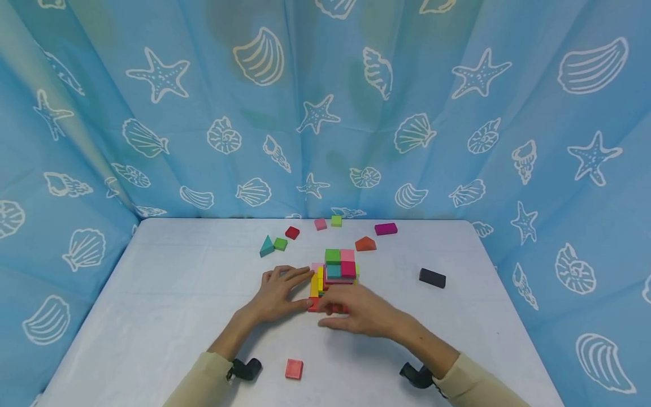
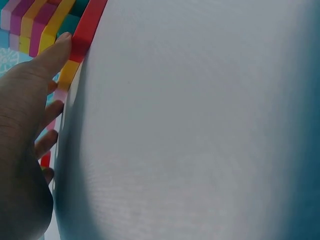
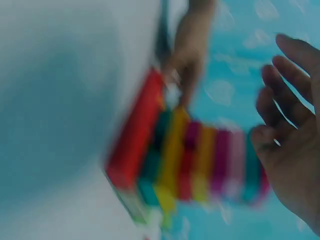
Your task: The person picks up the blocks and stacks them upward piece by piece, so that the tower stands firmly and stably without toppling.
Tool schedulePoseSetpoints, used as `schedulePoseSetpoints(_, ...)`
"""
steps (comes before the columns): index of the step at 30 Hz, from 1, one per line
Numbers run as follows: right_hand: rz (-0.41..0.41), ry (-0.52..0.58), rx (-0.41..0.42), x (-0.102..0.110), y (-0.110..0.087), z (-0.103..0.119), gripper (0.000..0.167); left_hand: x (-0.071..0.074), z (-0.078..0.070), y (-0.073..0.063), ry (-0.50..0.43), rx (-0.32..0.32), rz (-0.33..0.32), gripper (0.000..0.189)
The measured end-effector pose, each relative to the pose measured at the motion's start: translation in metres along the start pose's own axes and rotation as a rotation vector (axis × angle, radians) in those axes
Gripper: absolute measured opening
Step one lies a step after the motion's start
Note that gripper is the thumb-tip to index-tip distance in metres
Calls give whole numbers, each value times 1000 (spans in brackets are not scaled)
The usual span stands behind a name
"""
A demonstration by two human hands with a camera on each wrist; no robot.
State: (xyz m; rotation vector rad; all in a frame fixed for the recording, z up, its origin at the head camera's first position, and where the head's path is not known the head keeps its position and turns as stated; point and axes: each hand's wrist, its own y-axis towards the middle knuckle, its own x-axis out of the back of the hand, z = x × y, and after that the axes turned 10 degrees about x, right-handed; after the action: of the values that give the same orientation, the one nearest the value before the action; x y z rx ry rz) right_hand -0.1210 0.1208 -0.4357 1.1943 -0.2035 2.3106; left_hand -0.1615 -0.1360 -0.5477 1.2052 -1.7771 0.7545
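A layered stack of colored wooden blocks stands mid-table, with green, pink, teal and magenta on top and yellow and red lower down. Along its left side lies my left hand, fingers extended. In the left wrist view its thumb rests against the stack by the long red block at the base. My right hand is in front of the stack and hides part of its lower front. The right wrist view shows that hand with loosely bent fingers and nothing in them, beside the blurred stack.
A coral square block lies near the front, between the forearms. Behind the stack are a teal triangle, a green block, a red block, an orange block and a purple block. A black block lies right.
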Motion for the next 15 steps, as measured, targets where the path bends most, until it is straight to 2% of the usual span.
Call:
schedulePoseSetpoints(3,205,101,-26,-28,8,4,36,-1,0,0,4,-12,-9,78)
schedulePoseSetpoints(6,343,112,24,-54,15,6,45,-1,0,0,5,-14,-17,78)
schedulePoseSetpoints(10,439,104,131,-79,20,5,51,-1,0,0,6,4,-14,79)
schedulePoseSetpoints(15,468,88,183,-90,22,2,43,0,-1,0,3,10,-10,78)
